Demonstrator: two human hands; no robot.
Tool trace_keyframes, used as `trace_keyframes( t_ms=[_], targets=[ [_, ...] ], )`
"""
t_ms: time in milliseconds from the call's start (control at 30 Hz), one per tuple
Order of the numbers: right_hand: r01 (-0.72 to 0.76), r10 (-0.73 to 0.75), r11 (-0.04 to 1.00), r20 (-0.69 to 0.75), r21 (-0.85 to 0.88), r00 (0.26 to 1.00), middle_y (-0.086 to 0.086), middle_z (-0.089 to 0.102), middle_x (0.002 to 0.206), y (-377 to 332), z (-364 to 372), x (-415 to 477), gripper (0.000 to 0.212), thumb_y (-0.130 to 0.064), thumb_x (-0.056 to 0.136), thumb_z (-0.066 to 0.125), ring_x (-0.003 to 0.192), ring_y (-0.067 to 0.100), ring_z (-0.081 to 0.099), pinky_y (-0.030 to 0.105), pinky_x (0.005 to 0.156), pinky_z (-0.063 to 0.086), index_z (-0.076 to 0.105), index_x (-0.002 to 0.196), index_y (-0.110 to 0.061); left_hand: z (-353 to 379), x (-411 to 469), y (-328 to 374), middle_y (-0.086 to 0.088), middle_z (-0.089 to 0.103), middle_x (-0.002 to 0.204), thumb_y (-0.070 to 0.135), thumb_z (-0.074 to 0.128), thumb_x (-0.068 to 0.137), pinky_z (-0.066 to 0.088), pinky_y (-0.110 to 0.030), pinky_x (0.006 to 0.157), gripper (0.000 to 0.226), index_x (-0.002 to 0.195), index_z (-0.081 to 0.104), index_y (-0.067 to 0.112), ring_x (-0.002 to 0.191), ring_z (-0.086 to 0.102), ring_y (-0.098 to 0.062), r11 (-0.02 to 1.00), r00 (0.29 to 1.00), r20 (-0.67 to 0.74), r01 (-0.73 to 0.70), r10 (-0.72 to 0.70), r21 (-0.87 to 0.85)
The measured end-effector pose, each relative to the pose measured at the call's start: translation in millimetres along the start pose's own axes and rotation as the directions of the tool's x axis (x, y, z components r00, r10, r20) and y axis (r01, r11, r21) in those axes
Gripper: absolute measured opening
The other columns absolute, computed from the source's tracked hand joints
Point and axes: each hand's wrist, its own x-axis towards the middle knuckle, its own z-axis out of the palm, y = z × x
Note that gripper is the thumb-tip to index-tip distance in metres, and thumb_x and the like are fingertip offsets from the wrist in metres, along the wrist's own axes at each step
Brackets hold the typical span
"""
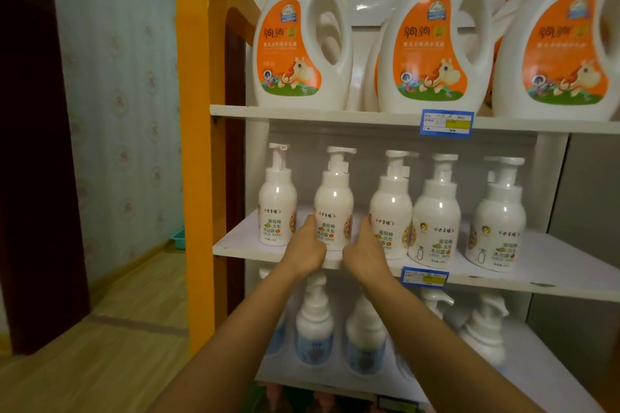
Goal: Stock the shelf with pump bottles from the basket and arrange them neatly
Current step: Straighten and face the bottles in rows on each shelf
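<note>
Several white pump bottles stand in a row on the middle shelf (241,246). The second pump bottle from the left (333,201) sits between my two hands. My left hand (307,246) presses its left side and my right hand (364,250) presses its right side, fingers reaching behind it. To its left stands another pump bottle (276,198), and to its right a third one (391,204), partly hidden by my right hand. The basket is out of view.
Large white detergent jugs with orange labels (298,33) fill the top shelf. White and blue pump bottles (313,329) stand on the lower shelf under my arms. An orange shelf frame (198,144) borders the left side. Blue price tags (446,122) hang on the shelf edges.
</note>
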Motion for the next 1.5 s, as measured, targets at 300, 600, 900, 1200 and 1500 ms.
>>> trace_keyframes(
  t_ms=[300, 600, 900, 1200, 1500],
  targets=[
    [0.104, -0.075, 0.976, 0.158, -0.190, 0.985, 0.013, 0.054, 0.129, 5, -8, 16, 0.050, 0.004, 0.085, 0.039, 0.115, 0.031, 0.053, 0.045, 0.100, 0.043, 0.034, 0.132, -0.013, 4, 6, -12, -0.010, 0.056, 0.129, -0.001, 0.038, 0.087, 0.045, -0.036, 0.097, 0.043, 0.129, 0.039, 0.013, 0.114, 0.055, -0.027, 0.998, 1.000, -0.010, -0.024, 0.025, 0.066],
    [0.140, -0.095, 0.963, 0.195, -0.232, 0.976, 0.015, 0.052, 0.131, 8, -8, 17, 0.060, 0.004, 0.086, 0.040, 0.116, 0.033, 0.052, 0.042, 0.100, 0.043, 0.021, 0.140, -0.015, 7, 4, -8, -0.012, 0.054, 0.131, -0.002, 0.035, 0.089, 0.042, -0.032, 0.096, 0.046, 0.133, 0.033, 0.009, 0.115, 0.053, -0.028, 0.989, 1.000, -0.005, -0.019, 0.020, 0.144],
    [0.154, -0.169, 0.986, -0.313, -0.071, 0.935, 0.011, 0.044, 0.127, 37, -49, -16, 0.045, 0.009, 0.084, 0.042, 0.116, 0.025, 0.046, 0.029, 0.096, 0.039, 0.041, 0.126, -0.006, 35, -35, 14, 0.005, 0.048, 0.110, -0.010, 0.041, 0.082, 0.038, -0.019, 0.094, 0.040, 0.115, 0.048, 0.011, 0.104, 0.046, -0.008, 0.935, 0.858, -0.377, -0.346, 0.348, 0.076],
    [0.046, -0.058, 0.998, -0.248, -0.052, 0.967, 0.016, 0.050, 0.121, 28, -50, -13, 0.039, -0.001, 0.083, 0.054, 0.110, 0.029, 0.052, 0.038, 0.093, 0.046, 0.041, 0.120, -0.003, 74, 2, 41, -0.011, 0.060, 0.118, 0.010, 0.050, 0.085, 0.048, -0.043, 0.094, 0.034, 0.118, 0.042, 0.009, 0.106, 0.058, -0.028, 0.997, 0.992, 0.097, -0.078, 0.075, 0.026],
    [0.010, -0.021, 0.997, -0.158, -0.072, 0.987, 0.017, 0.044, 0.129, 30, -54, -5, 0.048, -0.005, 0.085, 0.056, 0.116, 0.031, 0.049, 0.039, 0.098, 0.044, 0.036, 0.129, -0.003, 80, 4, 34, -0.013, 0.061, 0.118, 0.012, 0.053, 0.084, 0.049, -0.046, 0.093, 0.034, 0.116, 0.044, 0.008, 0.104, 0.059, -0.029, 0.992, 0.995, 0.064, -0.077, 0.071, 0.095]
  ],
)
